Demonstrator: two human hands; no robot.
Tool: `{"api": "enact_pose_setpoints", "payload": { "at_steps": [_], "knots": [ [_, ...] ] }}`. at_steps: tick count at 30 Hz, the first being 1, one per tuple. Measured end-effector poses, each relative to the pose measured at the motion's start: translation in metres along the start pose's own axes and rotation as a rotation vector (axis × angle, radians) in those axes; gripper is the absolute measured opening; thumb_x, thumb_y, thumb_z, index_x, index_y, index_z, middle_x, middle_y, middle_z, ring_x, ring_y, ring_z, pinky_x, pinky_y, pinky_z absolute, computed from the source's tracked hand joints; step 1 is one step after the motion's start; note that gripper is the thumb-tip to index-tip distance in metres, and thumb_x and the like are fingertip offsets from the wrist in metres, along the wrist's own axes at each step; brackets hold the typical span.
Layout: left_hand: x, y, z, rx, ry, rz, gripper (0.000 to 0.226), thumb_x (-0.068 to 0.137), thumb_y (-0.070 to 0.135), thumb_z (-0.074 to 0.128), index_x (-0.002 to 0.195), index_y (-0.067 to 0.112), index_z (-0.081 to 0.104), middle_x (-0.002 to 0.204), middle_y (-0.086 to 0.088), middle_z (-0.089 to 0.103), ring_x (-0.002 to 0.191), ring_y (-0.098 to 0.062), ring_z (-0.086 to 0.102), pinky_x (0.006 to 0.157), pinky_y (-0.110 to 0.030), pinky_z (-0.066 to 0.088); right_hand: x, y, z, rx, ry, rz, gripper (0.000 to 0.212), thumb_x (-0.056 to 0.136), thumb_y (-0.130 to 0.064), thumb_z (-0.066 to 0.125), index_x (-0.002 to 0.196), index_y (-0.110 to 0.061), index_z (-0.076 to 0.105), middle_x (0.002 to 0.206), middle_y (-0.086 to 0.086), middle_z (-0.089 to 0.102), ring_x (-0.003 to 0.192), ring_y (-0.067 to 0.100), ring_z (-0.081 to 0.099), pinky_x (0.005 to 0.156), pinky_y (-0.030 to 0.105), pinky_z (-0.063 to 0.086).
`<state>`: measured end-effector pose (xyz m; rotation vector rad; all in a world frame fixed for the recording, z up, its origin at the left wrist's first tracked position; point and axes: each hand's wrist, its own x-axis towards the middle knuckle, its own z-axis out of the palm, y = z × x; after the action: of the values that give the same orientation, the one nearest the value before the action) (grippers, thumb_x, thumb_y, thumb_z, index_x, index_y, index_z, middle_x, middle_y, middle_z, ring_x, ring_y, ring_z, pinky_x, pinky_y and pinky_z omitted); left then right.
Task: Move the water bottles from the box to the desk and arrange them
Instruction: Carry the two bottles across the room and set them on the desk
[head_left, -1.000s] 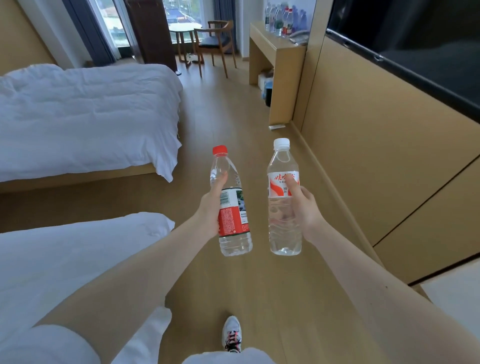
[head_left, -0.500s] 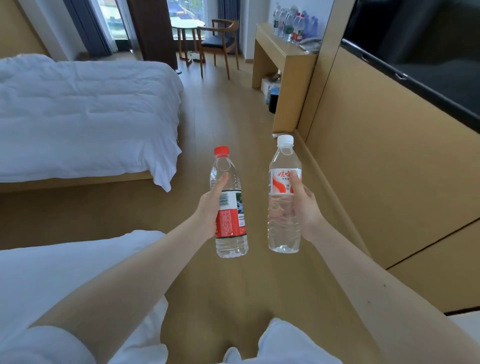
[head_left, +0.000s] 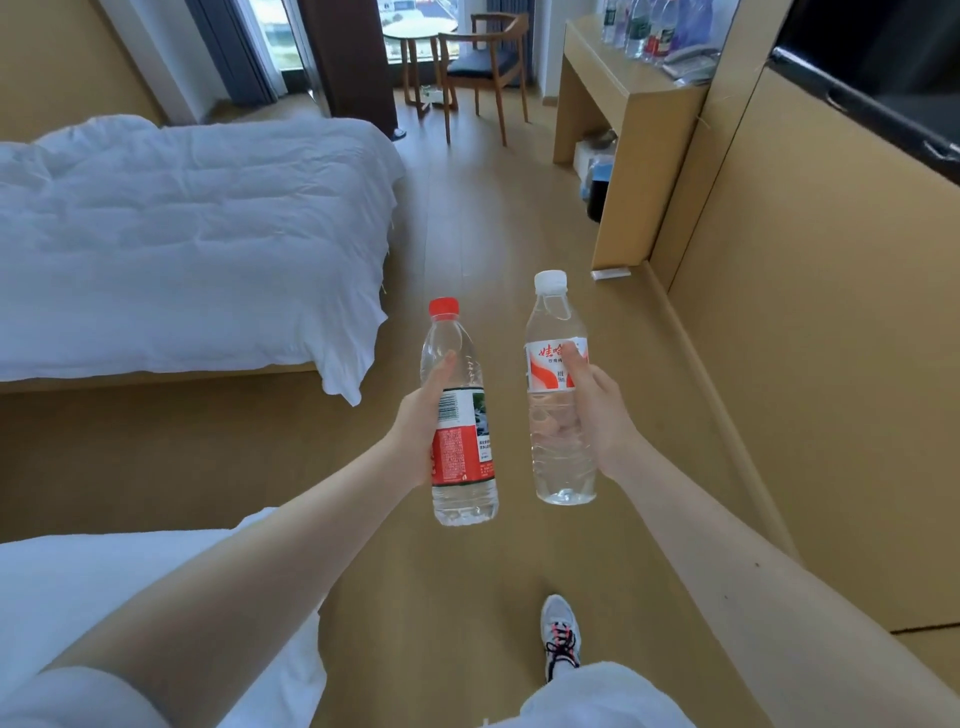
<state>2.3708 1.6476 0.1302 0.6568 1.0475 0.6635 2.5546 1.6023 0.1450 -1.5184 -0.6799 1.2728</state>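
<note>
Room: hotel bedroom with wooden floor (head_left: 467, 234) and white-quilted bed (head_left: 182, 234); light wooden desk (head_left: 608, 67) is standing far ahead on the right.
Left hand: left hand (head_left: 423, 415) is gripping a red-capped clear plastic water bottle (head_left: 462, 441) mid-body, upright.
Right hand: right hand (head_left: 597, 410) is clasping a white-capped clear plastic water bottle (head_left: 558, 322) at its label.
Location: both are hanging above the floor, well apart from the desk, where a row of bottles (head_left: 639, 31) is already standing.
Handling: probably full and fairly heavy, with thin walls and smooth film; gripping mid-body is advisable.
Markings: red characters "娃哈"; a barcode; the small print is unreadable.
</note>
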Motion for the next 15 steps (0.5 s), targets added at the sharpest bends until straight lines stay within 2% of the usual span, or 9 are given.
{"api": "enact_pose_setpoints", "payload": {
  "at_steps": [3, 7, 9, 11, 15],
  "knots": [
    [0.041, 0.021, 0.025, 0.026, 0.057, 0.004, 0.084, 0.06, 0.068, 0.065, 0.116, 0.007, 0.055, 0.108, -0.019, 0.057, 0.099, -0.036, 0.055, 0.106, -0.054, 0.041, 0.048, -0.022, -0.018, 0.007, -0.028, 0.018, 0.066, 0.091, -0.056, 0.051, 0.114, 0.006, 0.052, 0.103, 0.014, 0.054, 0.09, 0.024, 0.054, 0.06, 0.027, 0.053],
    [0.086, 0.045, 0.055, 0.033, 0.116, -0.002, 0.069, 0.061, 0.066, 0.067, 0.101, 0.01, 0.06, 0.083, -0.011, 0.065, 0.076, -0.027, 0.063, 0.09, -0.045, 0.052, 0.106, -0.044, -0.042, 0.019, -0.027, 0.039, 0.071, 0.09, -0.059, 0.05, 0.125, 0.003, 0.051, 0.11, 0.02, 0.061, 0.095, 0.028, 0.06, 0.071, 0.033, 0.054],
    [0.106, 0.054, 0.064, 0.04, 0.128, -0.006, 0.069, 0.061, 0.066, 0.067, 0.103, 0.011, 0.059, 0.084, -0.01, 0.064, 0.076, -0.027, 0.064, 0.088, -0.044, 0.052, 0.132, -0.052, -0.052, 0.021, -0.034, 0.046, 0.07, 0.089, -0.061, 0.049, 0.123, -0.001, 0.054, 0.12, 0.024, 0.06, 0.107, 0.036, 0.062, 0.083, 0.043, 0.055],
    [0.124, 0.061, 0.071, 0.066, 0.149, -0.009, 0.073, 0.06, 0.066, 0.067, 0.107, 0.011, 0.059, 0.086, -0.011, 0.065, 0.078, -0.028, 0.064, 0.089, -0.045, 0.052, 0.153, -0.058, -0.059, 0.019, -0.04, 0.059, 0.067, 0.088, -0.063, 0.049, 0.12, -0.005, 0.057, 0.123, 0.024, 0.059, 0.113, 0.041, 0.059, 0.088, 0.047, 0.053],
    [0.15, 0.075, 0.08, 0.067, 0.18, -0.019, 0.084, 0.056, 0.067, 0.07, 0.114, 0.009, 0.057, 0.093, -0.014, 0.064, 0.081, -0.03, 0.064, 0.089, -0.047, 0.052, 0.184, -0.063, -0.062, 0.029, -0.068, 0.075, 0.068, 0.087, -0.064, 0.05, 0.121, -0.006, 0.058, 0.122, 0.024, 0.06, 0.108, 0.037, 0.062, 0.092, 0.048, 0.051]
  ]
}}
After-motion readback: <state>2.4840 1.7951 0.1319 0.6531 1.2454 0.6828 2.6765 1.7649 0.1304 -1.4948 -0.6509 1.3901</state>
